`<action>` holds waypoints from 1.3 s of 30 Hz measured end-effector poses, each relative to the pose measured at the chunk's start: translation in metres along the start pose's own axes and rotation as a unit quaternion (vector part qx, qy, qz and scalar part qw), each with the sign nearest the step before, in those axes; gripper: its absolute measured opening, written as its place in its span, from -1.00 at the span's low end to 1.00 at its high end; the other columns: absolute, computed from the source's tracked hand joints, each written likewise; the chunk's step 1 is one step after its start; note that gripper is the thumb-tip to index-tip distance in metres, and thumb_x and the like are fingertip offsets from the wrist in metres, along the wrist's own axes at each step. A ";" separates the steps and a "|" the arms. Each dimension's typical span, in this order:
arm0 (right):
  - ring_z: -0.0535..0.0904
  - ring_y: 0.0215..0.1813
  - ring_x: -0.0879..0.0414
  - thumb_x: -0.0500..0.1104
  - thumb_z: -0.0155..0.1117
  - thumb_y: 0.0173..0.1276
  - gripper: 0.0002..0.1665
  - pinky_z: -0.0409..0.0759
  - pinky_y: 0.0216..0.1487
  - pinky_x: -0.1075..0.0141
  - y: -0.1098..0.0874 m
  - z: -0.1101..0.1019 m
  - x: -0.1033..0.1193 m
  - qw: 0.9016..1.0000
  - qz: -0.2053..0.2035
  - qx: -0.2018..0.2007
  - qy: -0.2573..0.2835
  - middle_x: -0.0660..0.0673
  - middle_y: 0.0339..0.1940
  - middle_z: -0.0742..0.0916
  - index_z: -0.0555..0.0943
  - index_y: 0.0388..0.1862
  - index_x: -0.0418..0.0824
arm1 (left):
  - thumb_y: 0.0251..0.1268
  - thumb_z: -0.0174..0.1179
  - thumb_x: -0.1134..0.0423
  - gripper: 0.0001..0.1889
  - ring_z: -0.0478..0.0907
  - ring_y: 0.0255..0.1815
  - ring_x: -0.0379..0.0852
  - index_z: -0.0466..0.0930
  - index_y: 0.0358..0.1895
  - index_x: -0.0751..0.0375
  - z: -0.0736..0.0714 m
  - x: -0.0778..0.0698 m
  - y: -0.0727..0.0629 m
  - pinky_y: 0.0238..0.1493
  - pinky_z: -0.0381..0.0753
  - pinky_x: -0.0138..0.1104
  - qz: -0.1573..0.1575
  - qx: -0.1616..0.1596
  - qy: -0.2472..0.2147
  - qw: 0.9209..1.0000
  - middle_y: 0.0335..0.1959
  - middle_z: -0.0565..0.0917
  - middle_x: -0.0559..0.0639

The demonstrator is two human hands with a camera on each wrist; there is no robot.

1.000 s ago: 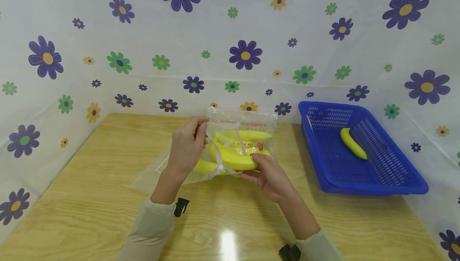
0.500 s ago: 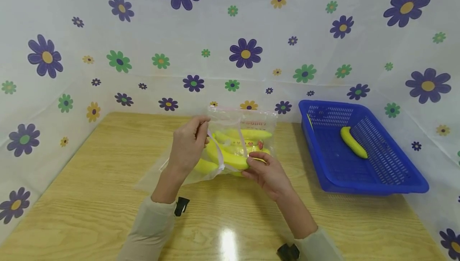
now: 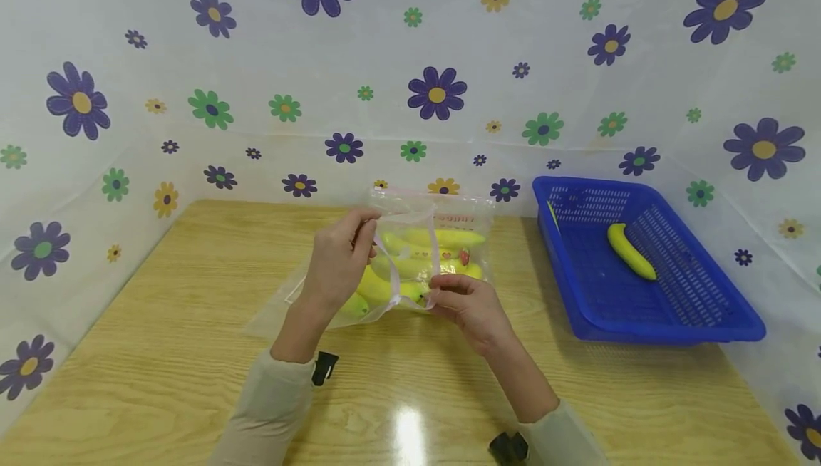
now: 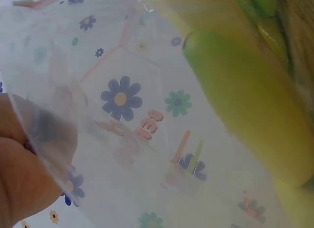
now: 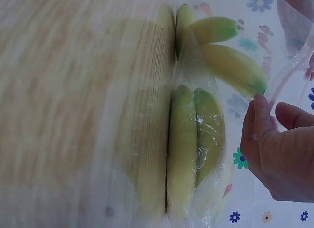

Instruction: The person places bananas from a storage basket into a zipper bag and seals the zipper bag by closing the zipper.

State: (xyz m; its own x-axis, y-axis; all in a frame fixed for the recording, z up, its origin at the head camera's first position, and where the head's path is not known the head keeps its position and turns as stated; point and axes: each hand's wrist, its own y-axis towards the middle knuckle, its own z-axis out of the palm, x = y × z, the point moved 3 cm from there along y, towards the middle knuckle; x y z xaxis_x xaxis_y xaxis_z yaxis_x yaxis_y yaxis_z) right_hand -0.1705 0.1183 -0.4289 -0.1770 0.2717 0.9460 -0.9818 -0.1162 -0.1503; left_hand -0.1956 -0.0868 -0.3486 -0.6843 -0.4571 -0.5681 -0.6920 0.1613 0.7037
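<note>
A clear zip bag (image 3: pixel 471 211) with pale pink strips along its mouth lies mid-table, several yellow bananas inside. My left hand (image 3: pixel 336 263) pinches the bag's edge on the left of the mouth; in the left wrist view a greenish banana tip (image 4: pixel 206 51) shows beyond the film. At the lower right of the mouth, my right hand (image 3: pixel 474 313) has thumb and fingers on the strip. In the right wrist view its fingertips (image 5: pixel 260 100) are right at the end of one banana (image 5: pixel 235 68), and the strip runs between thumb and fingers.
On the right stands a blue perforated basket (image 3: pixel 567 288) with one banana (image 3: pixel 631 252) on its floor and a thin yellow edge showing at its left wall. A flowered white sheet (image 3: pixel 256 53) hangs behind and beside the wooden table (image 3: pixel 160 352).
The banana under my right hand has slid left and down into the bag. The right fingers have shifted from it to the bag's mouth. My left hand holds nearly the same spot.
</note>
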 end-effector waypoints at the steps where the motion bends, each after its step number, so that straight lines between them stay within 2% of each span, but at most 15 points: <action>1: 0.69 -0.24 0.13 -0.52 0.22 0.30 -0.65 0.70 -0.11 0.33 0.000 0.000 0.000 1.000 -0.003 0.006 -0.001 -0.13 -0.22 0.69 0.52 0.07 -0.61 | 0.49 0.04 0.46 -0.83 0.54 -0.60 -0.17 0.61 -0.06 0.45 0.000 0.001 0.000 -0.57 0.55 -0.44 0.001 -0.001 0.000 1.000 -0.57 0.58 0.08; 8: 0.70 -0.14 0.13 -0.45 0.13 0.43 -0.64 0.68 0.01 0.29 -0.002 0.001 0.009 0.999 -0.012 0.044 -0.004 -0.12 -0.13 0.68 0.48 0.16 -0.60 | 0.48 0.06 0.45 -0.83 0.55 -0.61 -0.17 0.62 -0.04 0.42 -0.002 0.000 0.000 -0.58 0.54 -0.44 0.001 -0.009 0.003 1.000 -0.57 0.58 0.08; 11: 0.69 -0.08 0.13 -0.41 0.11 0.45 -0.61 0.65 0.10 0.27 -0.005 -0.001 0.018 0.998 -0.019 0.062 -0.002 -0.18 0.00 0.66 0.47 0.21 -0.58 | 0.46 0.08 0.45 -0.83 0.54 -0.61 -0.17 0.63 -0.03 0.43 -0.003 0.000 0.000 -0.58 0.52 -0.48 -0.001 -0.020 0.001 1.000 -0.57 0.59 0.10; 16: 0.64 0.00 0.11 -0.39 0.08 0.47 -0.59 0.64 0.12 0.21 -0.009 -0.007 0.030 0.995 -0.041 0.092 0.011 -0.23 0.25 0.48 0.46 0.24 -0.55 | 0.45 0.10 0.45 -0.82 0.53 -0.63 -0.16 0.63 -0.03 0.46 -0.006 -0.001 0.000 -0.58 0.50 -0.55 0.000 -0.046 -0.008 0.999 -0.57 0.59 0.10; 22: 0.62 0.04 0.09 -0.36 0.03 0.51 -0.48 0.65 0.11 0.19 -0.007 -0.009 0.029 0.991 -0.031 0.130 -0.019 -0.22 0.23 0.51 0.30 0.38 -0.56 | 0.43 0.10 0.48 -0.82 0.54 -0.64 -0.13 0.63 -0.05 0.50 -0.007 0.000 0.002 -0.58 0.48 -0.61 0.009 -0.062 -0.006 0.998 -0.58 0.59 0.13; 27: 0.59 0.15 0.01 -0.32 -0.03 0.54 -0.44 0.63 0.15 0.18 -0.005 -0.010 0.027 0.990 -0.025 0.132 -0.029 -0.30 0.36 0.42 0.23 0.44 -0.53 | 0.41 0.11 0.50 -0.84 0.54 -0.65 -0.10 0.63 -0.06 0.51 -0.008 0.003 0.003 -0.59 0.47 -0.63 0.013 -0.079 -0.013 0.997 -0.60 0.60 0.15; 33: 0.38 0.40 -0.27 -0.27 -0.13 0.59 -0.40 0.51 0.30 0.06 -0.012 -0.021 0.032 0.989 -0.018 0.124 -0.075 -0.44 0.47 0.25 0.11 0.50 -0.51 | 0.41 0.11 0.50 -0.84 0.53 -0.66 -0.10 0.62 -0.08 0.52 -0.005 0.004 0.002 -0.60 0.47 -0.61 0.027 -0.087 -0.024 0.996 -0.61 0.60 0.15; 37: 0.18 0.51 -0.32 -0.30 -0.12 0.57 -0.40 0.37 0.42 0.02 -0.020 -0.029 0.046 0.990 -0.034 0.098 -0.095 -0.43 0.50 0.20 0.10 0.48 -0.52 | 0.42 0.11 0.49 -0.84 0.53 -0.66 -0.12 0.62 -0.06 0.51 -0.005 0.004 0.003 -0.61 0.45 -0.62 0.027 -0.091 -0.020 0.995 -0.61 0.60 0.13; 39: 0.19 0.52 -0.29 -0.30 -0.08 0.56 -0.42 0.38 0.42 0.07 -0.024 -0.034 0.057 0.990 -0.043 0.071 -0.116 -0.40 0.49 0.25 0.14 0.47 -0.49 | 0.42 0.11 0.48 -0.84 0.53 -0.66 -0.12 0.62 -0.06 0.50 -0.006 0.004 0.004 -0.61 0.44 -0.63 0.028 -0.092 -0.018 0.995 -0.61 0.60 0.13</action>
State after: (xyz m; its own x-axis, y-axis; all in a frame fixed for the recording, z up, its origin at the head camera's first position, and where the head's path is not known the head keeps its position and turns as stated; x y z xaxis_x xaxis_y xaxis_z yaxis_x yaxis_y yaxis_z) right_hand -0.1592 0.1689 -0.3812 -0.0556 0.0623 0.9965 -0.9699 -0.2404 -0.0391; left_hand -0.1993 -0.0934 -0.3450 -0.7299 -0.4206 -0.5389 -0.6018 0.0214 0.7984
